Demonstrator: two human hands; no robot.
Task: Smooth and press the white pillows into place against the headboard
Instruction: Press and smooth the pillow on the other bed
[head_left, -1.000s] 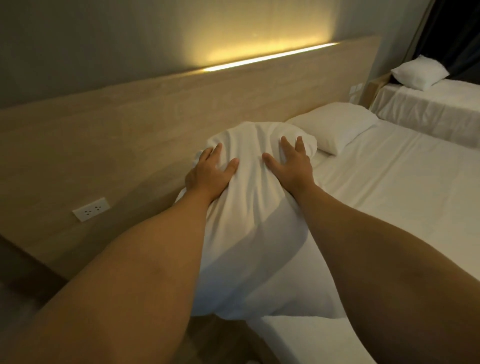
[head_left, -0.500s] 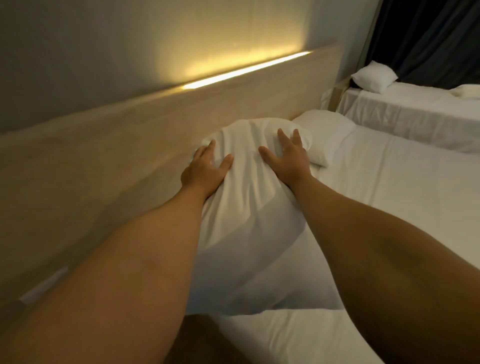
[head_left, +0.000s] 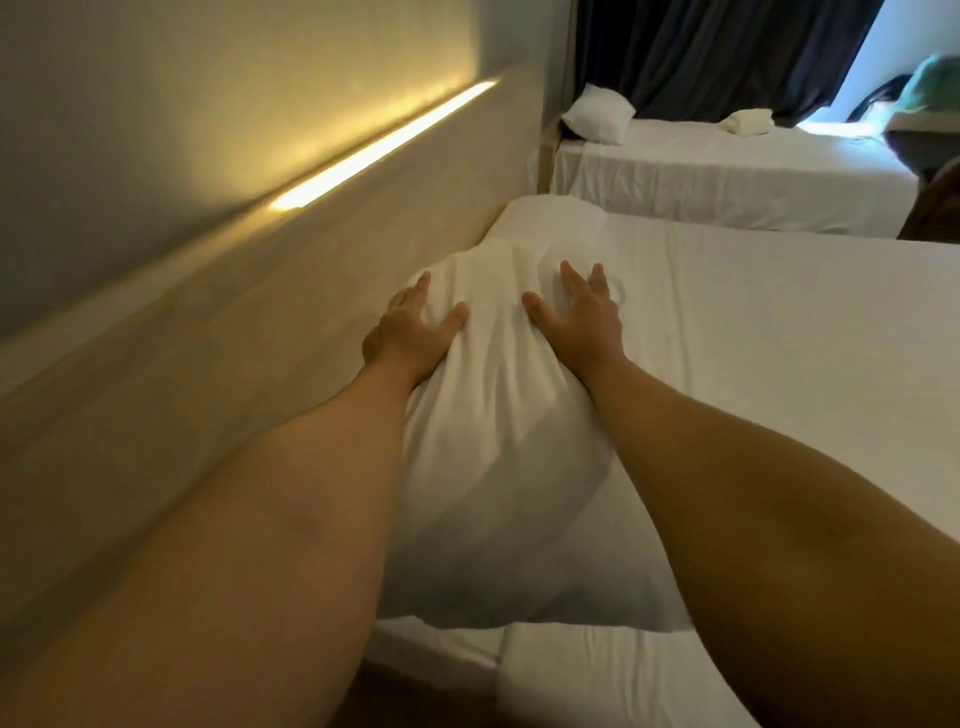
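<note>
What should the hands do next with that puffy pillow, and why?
Probably slide both palms forward, pressing down. The left hand and right hand lie flat and spread on the near pillow, which is humped and creased, with wrinkles running toward the second pillow beside the headboard.

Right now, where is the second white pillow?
In the head view, the second white pillow lies beyond both hands, against the pale wooden headboard.

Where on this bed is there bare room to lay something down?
The open sheet right of the right hand, up to the far bed. It is crowded along the headboard: near pillow, both hands, second pillow.
</note>
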